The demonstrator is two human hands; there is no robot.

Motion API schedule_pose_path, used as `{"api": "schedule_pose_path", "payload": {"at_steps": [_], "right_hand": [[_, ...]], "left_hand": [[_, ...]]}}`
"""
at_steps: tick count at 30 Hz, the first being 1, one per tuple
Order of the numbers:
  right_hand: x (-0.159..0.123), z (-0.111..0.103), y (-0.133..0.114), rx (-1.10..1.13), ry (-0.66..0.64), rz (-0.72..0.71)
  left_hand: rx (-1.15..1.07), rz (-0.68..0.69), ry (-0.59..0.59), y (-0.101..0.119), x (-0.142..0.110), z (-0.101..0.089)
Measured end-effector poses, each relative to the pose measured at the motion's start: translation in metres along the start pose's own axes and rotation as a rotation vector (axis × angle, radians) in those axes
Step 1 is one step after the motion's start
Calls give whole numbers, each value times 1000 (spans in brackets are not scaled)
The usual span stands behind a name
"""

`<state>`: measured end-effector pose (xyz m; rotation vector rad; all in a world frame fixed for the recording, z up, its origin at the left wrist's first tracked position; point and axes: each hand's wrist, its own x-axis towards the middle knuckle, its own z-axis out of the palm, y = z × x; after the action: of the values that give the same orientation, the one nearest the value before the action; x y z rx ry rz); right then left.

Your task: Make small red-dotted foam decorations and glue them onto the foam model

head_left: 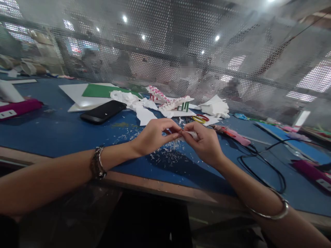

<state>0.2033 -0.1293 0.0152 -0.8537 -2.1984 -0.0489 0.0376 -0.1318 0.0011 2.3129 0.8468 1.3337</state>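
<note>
My left hand (pixel 157 136) and my right hand (pixel 203 143) meet above the blue table, fingertips pinched together. Between them is a small piece of white paper (pixel 194 135), mostly hidden by the fingers. Its end shows inside my curled right hand. Under both hands lie many tiny white paper scraps (pixel 169 156). Just behind them are scissors (pixel 200 119) with red and yellow handles, and crumpled white paper (pixel 144 112). A paper model (pixel 170 101) with pink-dotted and white folded parts stands farther back.
A black phone (pixel 104 112) lies left of the hands, by white and green sheets (pixel 103 91). On the right are a pink glue gun (pixel 236 136), its looping black cable (pixel 261 165) and a magenta power strip (pixel 311 174). A perforated metal screen (pixel 165 41) rises behind the table.
</note>
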Motion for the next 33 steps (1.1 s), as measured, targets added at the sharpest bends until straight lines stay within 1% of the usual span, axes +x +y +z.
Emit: {"api": "schedule_pose_path", "payload": {"at_steps": [3, 5, 8, 15, 19, 24, 28, 33], "right_hand": [[1, -3, 1, 59, -28, 23], [1, -6, 2, 115, -47, 34], [1, -9, 3, 178, -59, 59], [1, -8, 1, 274, -48, 128], [2, -4, -1, 329, -37, 139], [2, -2, -3, 361, -18, 140], [2, -1, -2, 347, -9, 119], [-1, 0, -1, 237, 44, 56]], "left_hand": [[58, 61, 1, -1, 1, -2], [65, 74, 5, -1, 2, -3], [-12, 63, 13, -1, 4, -4], [-307, -88, -1, -3, 5, -1], [-457, -141, -4, -1, 5, 0], [-600, -226, 39, 2, 6, 2], [-620, -294, 54, 1, 6, 3], [-537, -277, 97, 2, 5, 2]]}}
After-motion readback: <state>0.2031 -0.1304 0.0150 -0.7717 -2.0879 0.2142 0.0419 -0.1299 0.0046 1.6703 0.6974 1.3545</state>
